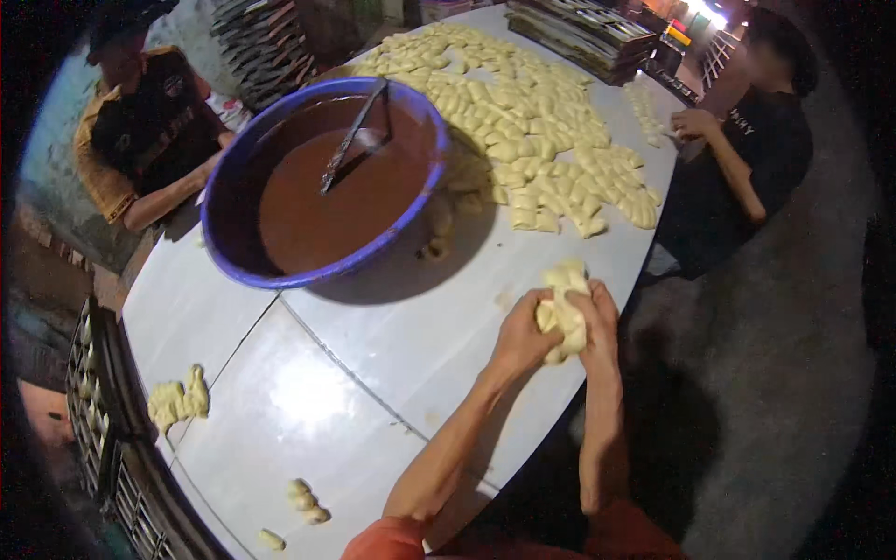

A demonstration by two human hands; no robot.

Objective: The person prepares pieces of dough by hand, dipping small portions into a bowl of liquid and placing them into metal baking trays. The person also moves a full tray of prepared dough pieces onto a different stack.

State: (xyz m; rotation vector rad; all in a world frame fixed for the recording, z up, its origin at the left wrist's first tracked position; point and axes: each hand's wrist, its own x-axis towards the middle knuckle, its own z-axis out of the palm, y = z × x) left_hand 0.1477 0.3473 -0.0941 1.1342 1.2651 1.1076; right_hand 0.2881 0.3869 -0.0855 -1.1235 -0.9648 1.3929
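Near the right edge of the white table, my left hand [530, 331] and my right hand [595, 327] both grip a lumpy clump of pale yellow dough pieces [566, 280], one from each side, fingers curled into it. Just up from my hands lies a broad spread of similar dough pieces [541, 131]. A big blue basin [233, 261] of brown liquid sits to the upper left, a long dark utensil [347, 149] resting in it. A smaller dough clump [177, 401] and a few loose pieces [306, 499] lie on the table's left part.
One person [140, 140] stands at the upper left, another [737, 159] at the right, hand near a row of dough. Stacked trays [569, 42] sit at the table's [224, 317] far end, more [257, 42] behind the basin. A dark rack [103, 420] holding pieces stands left.
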